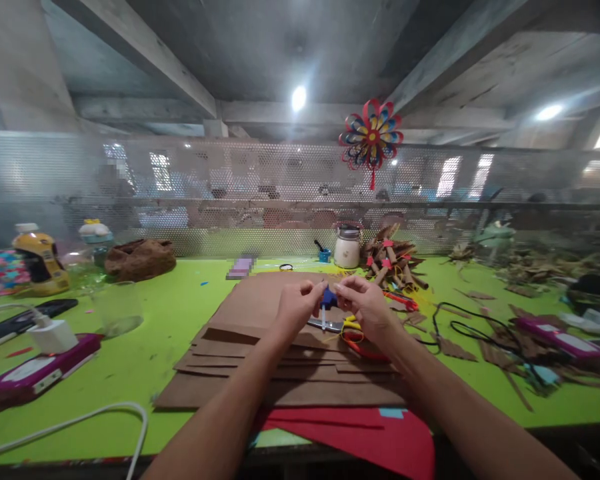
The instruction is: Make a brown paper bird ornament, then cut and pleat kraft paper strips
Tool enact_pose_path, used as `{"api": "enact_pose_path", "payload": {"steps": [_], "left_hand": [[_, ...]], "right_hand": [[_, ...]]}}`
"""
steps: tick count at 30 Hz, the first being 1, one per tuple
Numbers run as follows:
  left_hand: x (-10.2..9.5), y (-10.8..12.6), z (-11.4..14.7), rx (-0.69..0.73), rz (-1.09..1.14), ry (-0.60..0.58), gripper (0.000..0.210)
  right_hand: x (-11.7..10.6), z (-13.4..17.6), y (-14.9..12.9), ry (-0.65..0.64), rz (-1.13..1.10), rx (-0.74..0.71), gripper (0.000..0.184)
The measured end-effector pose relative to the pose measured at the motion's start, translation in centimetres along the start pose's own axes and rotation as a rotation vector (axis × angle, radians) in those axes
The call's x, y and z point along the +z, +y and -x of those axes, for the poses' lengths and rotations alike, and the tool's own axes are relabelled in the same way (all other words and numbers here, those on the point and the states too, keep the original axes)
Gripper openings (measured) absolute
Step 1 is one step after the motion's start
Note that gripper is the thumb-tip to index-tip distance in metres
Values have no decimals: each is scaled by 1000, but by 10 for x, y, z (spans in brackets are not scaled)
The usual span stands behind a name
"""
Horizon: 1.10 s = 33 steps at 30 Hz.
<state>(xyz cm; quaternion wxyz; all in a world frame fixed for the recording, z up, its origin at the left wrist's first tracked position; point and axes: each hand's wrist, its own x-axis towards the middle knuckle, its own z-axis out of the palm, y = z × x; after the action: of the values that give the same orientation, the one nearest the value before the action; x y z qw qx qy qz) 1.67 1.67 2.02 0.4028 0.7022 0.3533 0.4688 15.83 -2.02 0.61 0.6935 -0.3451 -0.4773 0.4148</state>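
Note:
My left hand (303, 301) and my right hand (364, 304) come together in front of me, both closed in a pinch. Between their fingertips is a small dark blue piece (329, 298), too small to name, with a thin white stick (323, 317) pointing down below it. Under the hands lies a stack of brown cardboard sheets (260, 300). Scissors with red handles (363, 348) rest on the cardboard, partly hidden by my right hand and wrist. Beside them is a tangle of yellow string (351, 327).
Behind the cardboard stand a white-filled jar (348, 249), a small blue pot (324, 255) and a bundle of brown rolls (393, 260). Purple power strips (40, 370) and a clear cup (120, 310) sit left. A black cable (460, 327) and cardboard scraps lie right; red sheets (360, 433) stick out in front.

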Motion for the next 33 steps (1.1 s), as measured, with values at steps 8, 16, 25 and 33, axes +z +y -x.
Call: {"api": "enact_pose_path", "payload": {"steps": [8, 16, 25, 33], "left_hand": [[4, 3, 2, 68, 32, 19, 34], [13, -2, 2, 225, 50, -45, 15], [-15, -7, -22, 83, 175, 304, 16], [-34, 22, -22, -27, -256, -191, 17]], "right_hand": [[-10, -7, 13, 24, 159, 59, 32], [-22, -13, 13, 152, 302, -30, 41], [-29, -17, 21, 160, 498, -177, 24], [-28, -18, 17, 109, 585, -175, 26]]}}
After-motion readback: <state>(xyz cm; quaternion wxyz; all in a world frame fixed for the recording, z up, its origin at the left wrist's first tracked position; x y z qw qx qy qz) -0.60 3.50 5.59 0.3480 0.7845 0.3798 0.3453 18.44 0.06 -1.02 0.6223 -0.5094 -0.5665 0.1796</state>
